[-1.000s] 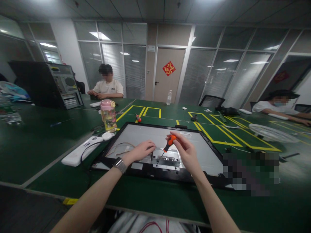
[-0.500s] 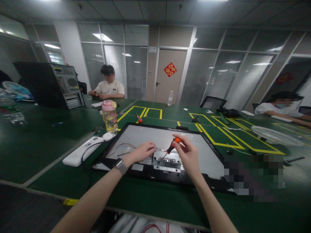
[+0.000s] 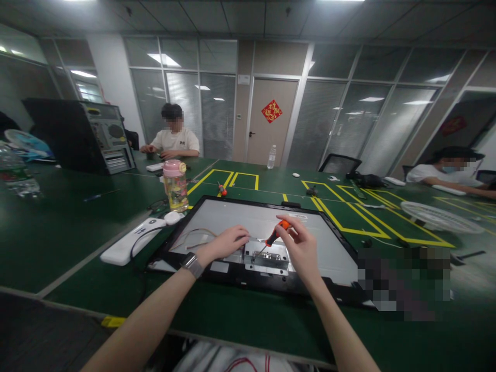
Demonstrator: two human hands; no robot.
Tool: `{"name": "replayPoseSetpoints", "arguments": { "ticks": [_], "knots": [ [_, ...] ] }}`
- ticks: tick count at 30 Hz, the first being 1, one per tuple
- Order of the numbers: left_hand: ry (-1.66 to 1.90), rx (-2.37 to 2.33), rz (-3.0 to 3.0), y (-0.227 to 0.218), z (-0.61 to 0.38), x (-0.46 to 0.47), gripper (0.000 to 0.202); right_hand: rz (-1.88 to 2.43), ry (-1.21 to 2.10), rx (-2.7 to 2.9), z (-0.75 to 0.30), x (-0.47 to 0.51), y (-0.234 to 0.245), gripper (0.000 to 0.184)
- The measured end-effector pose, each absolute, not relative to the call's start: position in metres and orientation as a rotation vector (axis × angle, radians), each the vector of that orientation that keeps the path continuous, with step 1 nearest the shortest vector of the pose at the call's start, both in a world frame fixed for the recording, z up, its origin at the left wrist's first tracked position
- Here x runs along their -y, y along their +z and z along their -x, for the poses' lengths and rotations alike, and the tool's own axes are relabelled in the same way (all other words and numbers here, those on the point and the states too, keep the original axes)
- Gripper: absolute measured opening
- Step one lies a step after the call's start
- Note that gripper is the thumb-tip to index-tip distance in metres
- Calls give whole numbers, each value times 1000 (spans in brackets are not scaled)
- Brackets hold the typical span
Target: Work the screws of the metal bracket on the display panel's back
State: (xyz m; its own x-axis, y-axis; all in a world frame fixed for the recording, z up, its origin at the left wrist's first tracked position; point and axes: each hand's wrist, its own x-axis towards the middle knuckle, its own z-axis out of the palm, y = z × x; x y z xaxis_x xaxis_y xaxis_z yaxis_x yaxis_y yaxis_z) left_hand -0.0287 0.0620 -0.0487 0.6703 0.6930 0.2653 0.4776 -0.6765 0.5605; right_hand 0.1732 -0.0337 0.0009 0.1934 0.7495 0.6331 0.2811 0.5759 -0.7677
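Note:
My right hand [image 3: 302,248] is closed round the orange and black handle of a screwdriver [image 3: 273,236]. Its shaft slants down and left to a silver metal bracket [image 3: 267,266] on a flat display panel [image 3: 217,214]. Whether the tip sits in a screw is too small to make out. Over the left part of the panel lies my left hand [image 3: 227,243], fingers stretched out, their tips at the bracket's left end. Thin wires [image 3: 194,233] run across the panel left of that hand. The panel has a black frame and lies flat on the green table [image 3: 240,315].
Left of the panel are a white power bank-like box [image 3: 132,242] with a black cable and a pink-lidded bottle [image 3: 175,186]. A computer case [image 3: 77,137] stands farther left. Red-tipped item [image 3: 222,189] lies behind the panel. Two people sit across the table.
Almost nothing differs. The screwdriver handle and my right hand have shifted very slightly to the right; my left hand stays in place.

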Motion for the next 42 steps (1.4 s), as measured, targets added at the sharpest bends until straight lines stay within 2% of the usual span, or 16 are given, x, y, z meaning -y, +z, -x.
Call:
{"name": "replayPoseSetpoints", "arguments": {
  "ticks": [5, 11, 14, 17, 22, 30, 42],
  "knots": [
    [645, -900, -2440, -47, 29, -61, 35, 854, 602, 1434, -172, 37, 2, 34],
    [656, -899, -2431, -48, 28, -60, 35, 844, 593, 1323, -171, 34, 2, 17],
    [659, -900, -2424, -48, 28, -60, 34, 868, 578, 1295, -170, 32, 1, 14],
    [653, -901, -2423, -48, 28, -60, 35, 899, 571, 1274, -171, 31, -1, 17],
    [649, -895, -2436, -47, 28, -60, 35, 813, 747, 1344, -175, 28, -5, 31],
    [647, -907, -2427, -47, 28, -60, 34, 799, 718, 1380, -177, 26, -7, 20],
    [650, -907, -2421, -48, 28, -61, 35, 758, 773, 1406, -179, 25, -8, 26]
  ]
}}
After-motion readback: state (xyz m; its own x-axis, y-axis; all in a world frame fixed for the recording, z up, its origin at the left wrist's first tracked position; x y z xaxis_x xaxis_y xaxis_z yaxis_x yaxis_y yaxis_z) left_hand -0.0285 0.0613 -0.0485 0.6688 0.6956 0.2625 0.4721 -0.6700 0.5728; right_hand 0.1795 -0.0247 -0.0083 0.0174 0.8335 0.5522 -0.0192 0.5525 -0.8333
